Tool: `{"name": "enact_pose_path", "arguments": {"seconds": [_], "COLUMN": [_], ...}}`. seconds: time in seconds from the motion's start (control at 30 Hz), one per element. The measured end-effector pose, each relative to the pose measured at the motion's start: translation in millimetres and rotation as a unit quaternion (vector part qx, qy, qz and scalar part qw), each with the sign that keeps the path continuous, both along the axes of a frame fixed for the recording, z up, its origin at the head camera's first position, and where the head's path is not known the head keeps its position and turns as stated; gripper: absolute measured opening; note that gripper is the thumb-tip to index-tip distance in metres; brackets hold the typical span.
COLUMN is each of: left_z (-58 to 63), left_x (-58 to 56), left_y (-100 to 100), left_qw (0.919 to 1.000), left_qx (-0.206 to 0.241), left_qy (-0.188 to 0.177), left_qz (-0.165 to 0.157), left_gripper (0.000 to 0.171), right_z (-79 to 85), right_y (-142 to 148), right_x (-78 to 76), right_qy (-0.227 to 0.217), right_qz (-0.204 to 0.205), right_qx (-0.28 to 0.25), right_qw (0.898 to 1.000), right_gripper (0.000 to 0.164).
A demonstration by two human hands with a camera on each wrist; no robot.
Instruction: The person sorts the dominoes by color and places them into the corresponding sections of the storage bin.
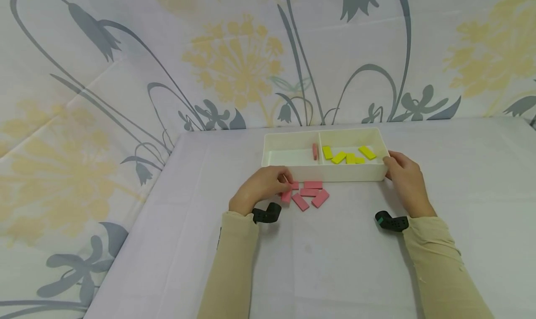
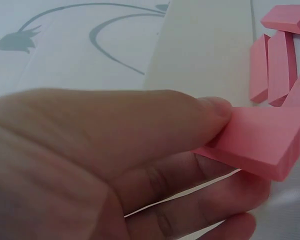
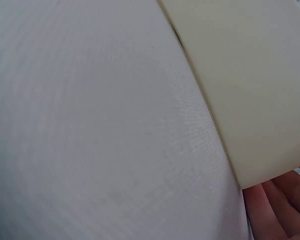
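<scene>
My left hand [image 1: 264,185] pinches a pink block [image 2: 262,135] between thumb and fingers, close in front of a white divided box [image 1: 331,174]. Several loose pink blocks [image 1: 320,198] lie on the cloth just right of that hand. At the box's right end, my right hand [image 1: 406,182] grips the front corner, thumb near the rim. The right wrist view shows its fingers [image 3: 285,205] against the box's end, partly hidden by the wall. One pink block [image 1: 315,151] stands on edge in the left compartment, beside the divider.
Several yellow blocks [image 1: 367,152] lie in the right compartment. A white cloth [image 1: 326,263] covers the table. Behind the box rises a flower-patterned backdrop [image 1: 251,91], which also runs along the left side. Black wrist devices [image 1: 268,213] sit by both cuffs.
</scene>
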State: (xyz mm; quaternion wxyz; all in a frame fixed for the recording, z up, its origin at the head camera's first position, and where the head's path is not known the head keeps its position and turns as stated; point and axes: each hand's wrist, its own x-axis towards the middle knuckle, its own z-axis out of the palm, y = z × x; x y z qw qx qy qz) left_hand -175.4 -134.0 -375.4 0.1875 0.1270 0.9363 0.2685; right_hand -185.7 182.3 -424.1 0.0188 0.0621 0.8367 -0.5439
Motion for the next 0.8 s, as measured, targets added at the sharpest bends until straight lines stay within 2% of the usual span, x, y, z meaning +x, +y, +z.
{"name": "enact_pose_path", "arguments": {"seconds": [0.37, 0.6, 0.8], "left_z": [2.8, 1.3, 1.6], "left_x": [1.7, 1.1, 0.7], "left_y": [-2.5, -3.3, -2.9], "left_qw": [0.9992, 0.9990, 0.9975], "left_qx": [0.030, 0.040, 0.069], "left_qy": [0.025, 0.018, 0.001], "left_qz": [0.004, 0.013, 0.018], "left_gripper": [0.011, 0.011, 0.007], "right_z": [-0.6, -1.0, -1.7], "right_y": [0.5, 0.2, 0.3], "right_x": [-1.4, -1.9, -1.8], "right_qy": [-0.006, -0.008, -0.008], "right_qz": [0.004, 0.001, 0.001], "right_qx": [0.003, 0.005, 0.000], "right_qw": [1.000, 1.000, 1.000], "right_gripper": [0.068, 0.067, 0.067]}}
